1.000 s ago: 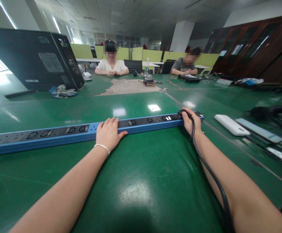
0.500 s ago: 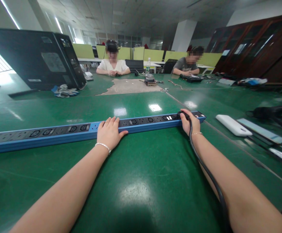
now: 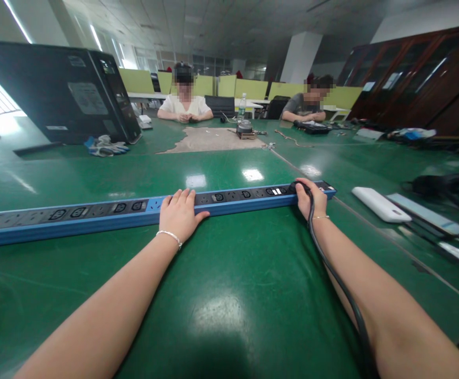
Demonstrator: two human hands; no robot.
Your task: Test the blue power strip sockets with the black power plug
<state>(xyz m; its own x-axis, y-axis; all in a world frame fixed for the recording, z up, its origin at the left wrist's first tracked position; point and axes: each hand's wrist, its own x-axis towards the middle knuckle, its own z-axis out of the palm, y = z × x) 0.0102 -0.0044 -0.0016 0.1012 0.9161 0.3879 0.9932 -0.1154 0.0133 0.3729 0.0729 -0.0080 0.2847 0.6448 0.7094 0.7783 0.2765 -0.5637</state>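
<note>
A long blue power strip (image 3: 107, 226) with a row of black sockets lies across the green table in front of me. My left hand (image 3: 178, 213) grips the strip near its middle, fingers over the top and thumb along the near side. Toward the strip's right end, my right hand (image 3: 311, 199) is closed on a black plug (image 3: 295, 186) at the sockets. Fingers partly hide the plug, so I cannot tell how deep it sits. Its black cable (image 3: 338, 279) runs down along my right forearm to the bottom edge.
A black computer tower (image 3: 56, 95) stands at the left, with gloves (image 3: 106, 146) beside it. At the right lie a white power bank (image 3: 380, 204) and a flat phone-like slab (image 3: 427, 213). Two people sit across the table near a bottle (image 3: 242, 105) and a small round device (image 3: 245, 129).
</note>
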